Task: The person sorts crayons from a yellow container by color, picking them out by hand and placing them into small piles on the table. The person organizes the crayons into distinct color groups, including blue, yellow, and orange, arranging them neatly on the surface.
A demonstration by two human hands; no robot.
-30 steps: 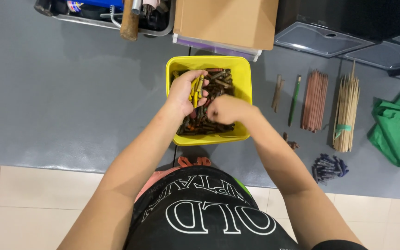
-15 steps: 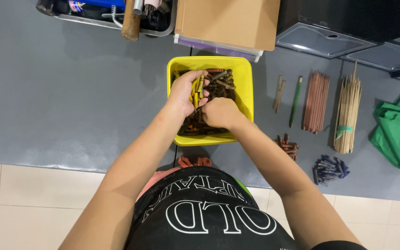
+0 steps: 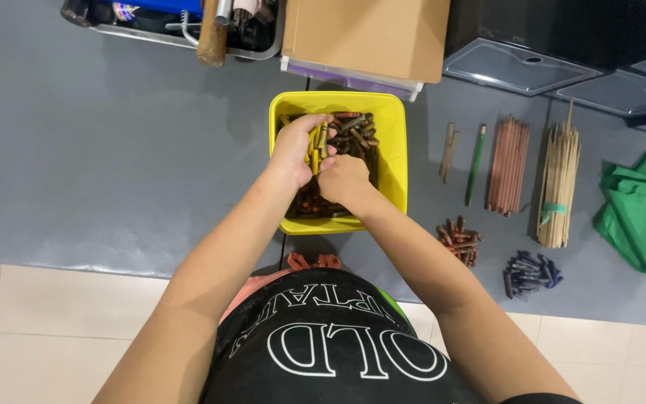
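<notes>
A yellow square bin [image 3: 394,142] full of short crayons sits on the grey mat in front of me. Both hands are inside it. My left hand [image 3: 297,146] is closed around a small bunch of yellow crayons [image 3: 317,144], held upright above the pile. My right hand [image 3: 344,179] sits just below and to the right of it, fingers curled down into the brown and orange crayons; whether it grips any is hidden by the hand itself.
Right of the bin lie sorted groups: two single sticks [image 3: 450,150], a green pencil [image 3: 476,161], brown pencils [image 3: 508,164], a banded bundle of wooden sticks [image 3: 557,179], red-brown crayons [image 3: 459,241], dark blue crayons [image 3: 530,273] and a green cloth [image 3: 637,209]. A cardboard box [image 3: 368,34] stands behind.
My right hand has moved left from the bin's right front edge into the crayons, close against my left hand. A red-brown crayon pile now shows right of the bin.
</notes>
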